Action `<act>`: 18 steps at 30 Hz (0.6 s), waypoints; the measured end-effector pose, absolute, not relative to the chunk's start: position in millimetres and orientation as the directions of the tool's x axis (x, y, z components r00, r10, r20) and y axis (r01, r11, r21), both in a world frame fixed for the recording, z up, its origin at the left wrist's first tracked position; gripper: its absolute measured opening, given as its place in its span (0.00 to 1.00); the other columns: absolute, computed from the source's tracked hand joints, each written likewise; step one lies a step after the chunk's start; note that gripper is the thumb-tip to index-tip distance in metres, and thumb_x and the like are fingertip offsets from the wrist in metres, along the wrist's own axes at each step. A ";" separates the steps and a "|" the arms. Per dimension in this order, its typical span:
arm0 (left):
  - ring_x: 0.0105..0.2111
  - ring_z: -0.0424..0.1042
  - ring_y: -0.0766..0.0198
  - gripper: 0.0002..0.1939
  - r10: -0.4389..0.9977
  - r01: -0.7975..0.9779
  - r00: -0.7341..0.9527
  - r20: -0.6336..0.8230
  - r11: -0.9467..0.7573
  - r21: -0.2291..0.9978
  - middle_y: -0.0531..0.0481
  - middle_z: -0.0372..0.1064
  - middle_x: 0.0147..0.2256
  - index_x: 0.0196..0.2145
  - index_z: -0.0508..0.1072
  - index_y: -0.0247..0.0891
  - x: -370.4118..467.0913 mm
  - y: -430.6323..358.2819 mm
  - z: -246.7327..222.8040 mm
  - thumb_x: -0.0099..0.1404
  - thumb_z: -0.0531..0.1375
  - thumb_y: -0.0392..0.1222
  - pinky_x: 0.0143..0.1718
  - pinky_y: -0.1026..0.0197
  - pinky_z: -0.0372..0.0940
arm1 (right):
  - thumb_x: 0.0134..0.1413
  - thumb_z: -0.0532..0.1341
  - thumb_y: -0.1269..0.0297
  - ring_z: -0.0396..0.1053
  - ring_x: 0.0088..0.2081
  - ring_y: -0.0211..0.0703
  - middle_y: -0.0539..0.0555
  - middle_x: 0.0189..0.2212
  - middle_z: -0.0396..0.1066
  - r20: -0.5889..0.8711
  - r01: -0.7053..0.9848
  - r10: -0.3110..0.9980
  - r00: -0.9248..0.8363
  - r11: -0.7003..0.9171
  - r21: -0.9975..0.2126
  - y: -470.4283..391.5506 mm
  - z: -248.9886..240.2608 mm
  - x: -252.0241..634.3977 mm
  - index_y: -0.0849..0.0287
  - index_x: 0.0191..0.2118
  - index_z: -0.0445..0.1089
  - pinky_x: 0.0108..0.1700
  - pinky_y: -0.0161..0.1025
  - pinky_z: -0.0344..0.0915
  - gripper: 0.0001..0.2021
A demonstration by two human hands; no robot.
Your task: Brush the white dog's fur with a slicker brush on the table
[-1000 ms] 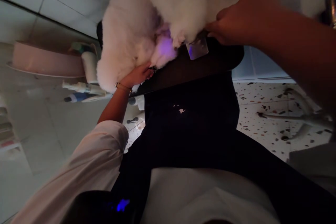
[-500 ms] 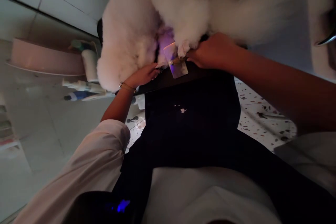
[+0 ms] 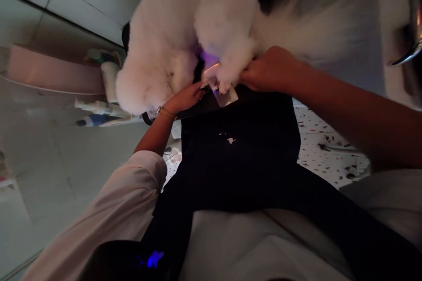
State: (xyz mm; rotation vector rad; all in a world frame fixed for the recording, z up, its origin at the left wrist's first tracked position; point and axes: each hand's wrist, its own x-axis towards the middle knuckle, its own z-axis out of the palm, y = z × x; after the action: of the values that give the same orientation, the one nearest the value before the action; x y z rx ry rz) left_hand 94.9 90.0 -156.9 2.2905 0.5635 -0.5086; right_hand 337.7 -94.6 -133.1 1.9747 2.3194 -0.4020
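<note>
A fluffy white dog (image 3: 178, 13) is on a black tabletop (image 3: 250, 95) in front of me. My right hand (image 3: 268, 70) is closed at its lower leg, with the fingertips hidden behind the fur. The dog's paw (image 3: 225, 86) lies over a flat, shiny rectangular plate (image 3: 228, 99) lit partly purple. My left hand (image 3: 187, 98) reaches in from the left with its fingers pinched beside the plate's left edge. Something small and dark shows at those fingertips, too unclear to name. The dog's head (image 3: 145, 83) hangs low beside my left wrist.
To the left are a pink basin-like object (image 3: 54, 70), a white bottle (image 3: 110, 81), a pump bottle (image 3: 100, 108) and a blue bottle (image 3: 95, 120). My dark apron (image 3: 237, 162) meets the table edge. Below is a speckled floor (image 3: 316, 149); a shiny metal part (image 3: 409, 52) stands at right.
The paw and my right hand have come lower, and the paw now covers more of the plate. My left hand has shifted slightly right and down. The dog's head has moved a little left.
</note>
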 end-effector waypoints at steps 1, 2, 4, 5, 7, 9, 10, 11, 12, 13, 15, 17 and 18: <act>0.31 0.66 0.62 0.08 0.250 0.531 0.826 -0.505 -0.645 0.550 0.49 0.66 0.31 0.41 0.69 0.37 94.7 88.5 -155.9 0.73 0.50 0.35 0.38 0.62 0.63 | 0.72 0.46 0.58 0.77 0.42 0.57 0.67 0.46 0.78 -0.216 0.974 0.958 -0.190 0.157 -0.161 -90.1 -137.0 333.3 0.65 0.53 0.76 0.37 0.44 0.62 0.24; 0.30 0.66 0.62 0.08 0.254 0.533 0.826 -0.503 -0.643 0.550 0.49 0.66 0.31 0.40 0.68 0.37 94.6 87.3 -154.3 0.74 0.49 0.36 0.37 0.62 0.63 | 0.72 0.46 0.60 0.77 0.43 0.57 0.69 0.45 0.78 -0.215 0.978 0.961 -0.172 0.141 -0.154 -87.3 -140.9 331.7 0.67 0.52 0.76 0.38 0.44 0.62 0.24; 0.31 0.66 0.62 0.10 0.259 0.524 0.833 -0.490 -0.654 0.545 0.49 0.66 0.31 0.39 0.67 0.37 95.0 85.5 -150.2 0.76 0.48 0.39 0.38 0.62 0.63 | 0.72 0.46 0.61 0.76 0.44 0.58 0.69 0.45 0.77 -0.202 0.991 0.975 -0.089 0.066 -0.116 -89.3 -147.1 338.0 0.65 0.53 0.76 0.38 0.44 0.62 0.23; 0.32 0.67 0.62 0.11 0.254 0.514 0.837 -0.484 -0.669 0.538 0.49 0.67 0.32 0.39 0.68 0.37 95.5 84.9 -148.1 0.77 0.48 0.41 0.39 0.62 0.64 | 0.72 0.45 0.61 0.76 0.44 0.58 0.68 0.45 0.77 -0.195 0.995 0.980 -0.043 0.025 -0.096 -94.4 -149.1 345.0 0.63 0.54 0.75 0.38 0.44 0.61 0.23; 0.33 0.68 0.61 0.11 0.240 0.496 0.841 -0.484 -0.699 0.515 0.49 0.68 0.32 0.41 0.69 0.37 96.1 84.2 -145.2 0.77 0.49 0.41 0.41 0.62 0.65 | 0.73 0.46 0.59 0.76 0.44 0.59 0.66 0.44 0.77 -0.167 0.996 0.983 0.071 -0.079 -0.040 -110.9 -150.8 362.1 0.61 0.58 0.74 0.36 0.44 0.58 0.23; 0.34 0.69 0.61 0.10 0.249 0.507 0.830 -0.498 -0.708 0.491 0.49 0.68 0.32 0.42 0.70 0.36 95.8 84.7 -145.0 0.75 0.50 0.39 0.42 0.62 0.66 | 0.74 0.46 0.56 0.76 0.43 0.59 0.66 0.44 0.77 -0.141 0.978 0.968 0.209 -0.208 0.018 -129.6 -150.3 374.5 0.59 0.62 0.70 0.36 0.44 0.56 0.24; 0.34 0.70 0.62 0.10 0.261 0.522 0.822 -0.507 -0.700 0.487 0.49 0.69 0.32 0.42 0.70 0.36 95.4 85.4 -146.1 0.75 0.49 0.38 0.42 0.62 0.66 | 0.74 0.47 0.54 0.76 0.42 0.59 0.66 0.45 0.77 -0.136 0.969 0.959 0.249 -0.247 0.032 -137.0 -149.6 376.0 0.58 0.64 0.69 0.36 0.44 0.55 0.24; 0.33 0.70 0.62 0.11 0.271 0.538 0.813 -0.516 -0.687 0.488 0.49 0.69 0.32 0.42 0.70 0.35 95.0 86.2 -147.7 0.75 0.49 0.37 0.41 0.62 0.67 | 0.75 0.47 0.53 0.76 0.42 0.58 0.65 0.46 0.77 -0.146 0.969 0.958 0.248 -0.247 0.024 -141.7 -148.8 373.6 0.56 0.65 0.68 0.36 0.44 0.55 0.24; 0.32 0.70 0.62 0.11 0.274 0.551 0.805 -0.526 -0.674 0.492 0.48 0.70 0.32 0.42 0.70 0.35 94.9 86.9 -149.8 0.75 0.49 0.37 0.40 0.62 0.67 | 0.75 0.47 0.52 0.76 0.42 0.58 0.64 0.47 0.77 -0.167 0.978 0.965 0.202 -0.206 -0.008 -142.8 -148.3 367.4 0.54 0.66 0.67 0.36 0.44 0.55 0.25; 0.32 0.71 0.62 0.11 0.270 0.556 0.801 -0.535 -0.665 0.498 0.48 0.70 0.32 0.42 0.71 0.35 95.1 87.3 -152.2 0.74 0.49 0.36 0.39 0.62 0.67 | 0.74 0.49 0.50 0.76 0.42 0.58 0.63 0.48 0.78 -0.192 0.987 0.973 0.129 -0.144 -0.066 -140.0 -148.0 358.3 0.53 0.67 0.66 0.37 0.44 0.56 0.25; 0.33 0.72 0.62 0.11 0.245 0.533 0.816 -0.523 -0.668 0.519 0.48 0.72 0.33 0.45 0.71 0.35 96.6 86.5 -156.3 0.73 0.50 0.36 0.42 0.61 0.69 | 0.72 0.52 0.47 0.76 0.44 0.57 0.61 0.49 0.79 -0.192 0.976 0.981 -0.016 -0.027 -0.218 -123.9 -148.9 336.6 0.53 0.68 0.65 0.40 0.43 0.59 0.27; 0.35 0.74 0.61 0.12 0.232 0.505 0.837 -0.496 -0.677 0.535 0.48 0.74 0.35 0.49 0.72 0.36 98.6 83.8 -158.2 0.71 0.52 0.35 0.45 0.60 0.70 | 0.71 0.53 0.46 0.75 0.48 0.57 0.62 0.50 0.79 -0.120 0.931 0.993 -0.025 -0.020 -0.364 -98.9 -151.8 320.0 0.57 0.65 0.68 0.44 0.43 0.61 0.27; 0.36 0.74 0.61 0.13 0.237 0.506 0.838 -0.491 -0.673 0.540 0.48 0.75 0.35 0.50 0.71 0.35 99.4 82.0 -158.0 0.70 0.53 0.35 0.45 0.60 0.70 | 0.72 0.52 0.46 0.74 0.49 0.56 0.62 0.51 0.78 -0.079 0.901 0.996 0.034 -0.064 -0.430 -85.8 -153.8 316.3 0.59 0.63 0.70 0.46 0.43 0.62 0.27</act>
State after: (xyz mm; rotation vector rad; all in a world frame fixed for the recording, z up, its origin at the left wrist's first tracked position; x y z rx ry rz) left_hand 99.4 82.0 -158.0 2.3182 0.5391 -0.5034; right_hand 316.3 -85.8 -153.8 2.4284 2.3063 -0.6221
